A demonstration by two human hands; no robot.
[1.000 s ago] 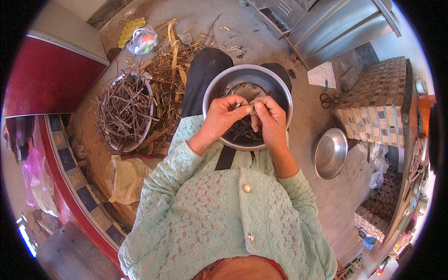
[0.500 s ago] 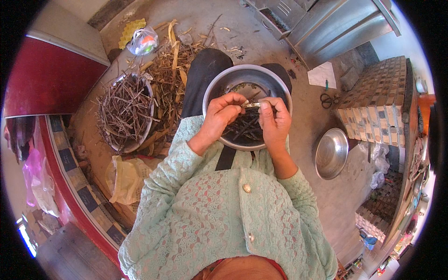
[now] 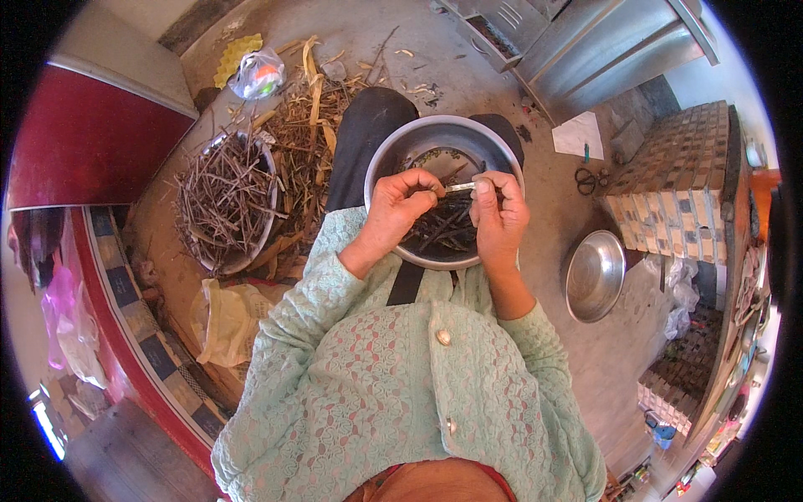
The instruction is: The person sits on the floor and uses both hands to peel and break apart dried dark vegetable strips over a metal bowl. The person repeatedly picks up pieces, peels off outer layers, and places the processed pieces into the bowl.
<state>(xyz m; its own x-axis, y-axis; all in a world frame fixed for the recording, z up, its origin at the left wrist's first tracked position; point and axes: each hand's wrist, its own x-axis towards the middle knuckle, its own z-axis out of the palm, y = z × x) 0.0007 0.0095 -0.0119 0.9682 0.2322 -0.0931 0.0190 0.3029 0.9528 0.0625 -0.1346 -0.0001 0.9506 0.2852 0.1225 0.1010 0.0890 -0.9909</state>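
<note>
Compared with one second before, your right hand (image 3: 499,213) had moved away from your left hand (image 3: 400,209), and a thin pale strip (image 3: 459,187) had become visible between them. Your left thumb and forefinger were pinched together on its left end; the right ones were clamped on its right end. The strip was above the grey basin (image 3: 481,140), well inside its rim. Below, dark stick-like pieces (image 3: 439,230) lay toward the basin's near edge, and your hands covered a part of them. To your left, on the floor (image 3: 548,243), was a tub (image 3: 268,159) heaped with dry twigs (image 3: 219,197), beside loose stalks (image 3: 314,125). To your right were a shiny metal bowl (image 3: 594,276) and, farther off, scissors (image 3: 585,180).
</note>
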